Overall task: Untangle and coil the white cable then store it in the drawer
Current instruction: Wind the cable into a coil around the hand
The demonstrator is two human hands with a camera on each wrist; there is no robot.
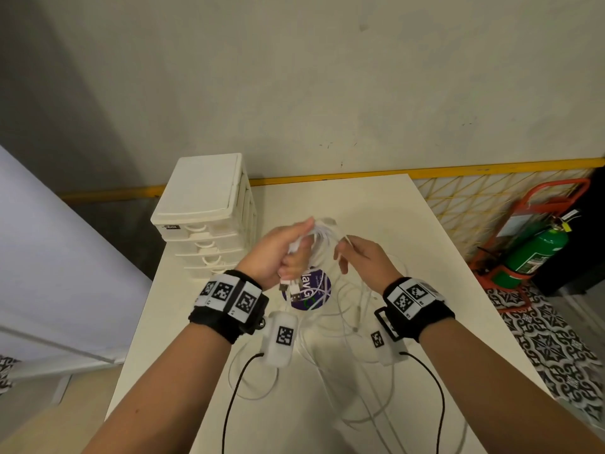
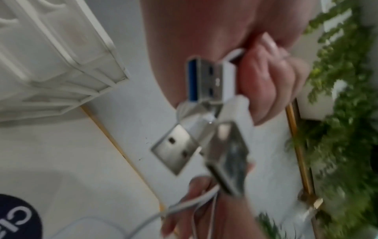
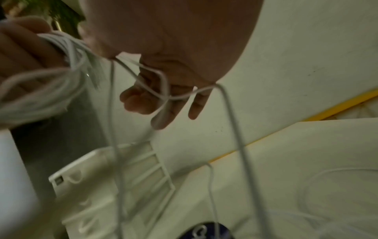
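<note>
My left hand (image 1: 288, 253) is raised above the white table (image 1: 442, 273) and grips a bundle of white cable (image 1: 322, 235) loops. Three USB plugs (image 2: 212, 116) stick out below its curled fingers (image 2: 266, 90). My right hand (image 1: 357, 253) is close beside it and pinches a thin strand (image 3: 161, 90) of the white cable, which drapes over its fingers (image 3: 163, 113) and hangs down. More slack cable (image 1: 363, 371) lies in loose tangled loops on the table below both wrists. The white drawer unit (image 1: 209, 214) stands at the table's back left, its drawers closed.
A round dark sticker (image 1: 311, 293) sits on the table under the hands. A green fire extinguisher (image 1: 537, 250) in an orange stand is on the floor to the right, by a yellow mesh fence (image 1: 465, 204). Black wrist-camera leads (image 1: 235, 398) trail toward me.
</note>
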